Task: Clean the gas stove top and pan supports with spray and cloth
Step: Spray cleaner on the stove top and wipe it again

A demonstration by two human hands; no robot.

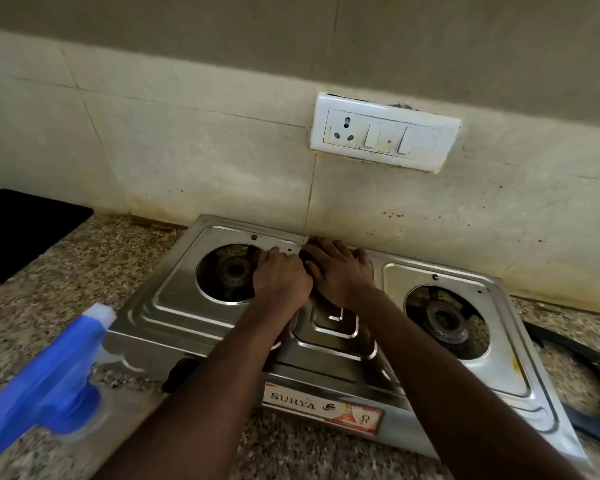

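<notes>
Steel stove top (174, 299), wiping step: left hand (281, 282) pinches, right hand (340, 275) presses dark cloth (306, 259), hands together. Next, likely: forward strokes.

The spray bottle (45, 382) blocks the desk's (111, 251) front-left corner beside the stove (174, 299); bare desk lies behind it. At the right edge lie, probably, pan supports (593, 362).

Stained beige tiled wall (187, 150) bears a white switchboard (385, 133) above speckled granite counter (101, 265).

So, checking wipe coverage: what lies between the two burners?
Head view: the left hand and right hand, side by side, over the raised centre panel.
</notes>
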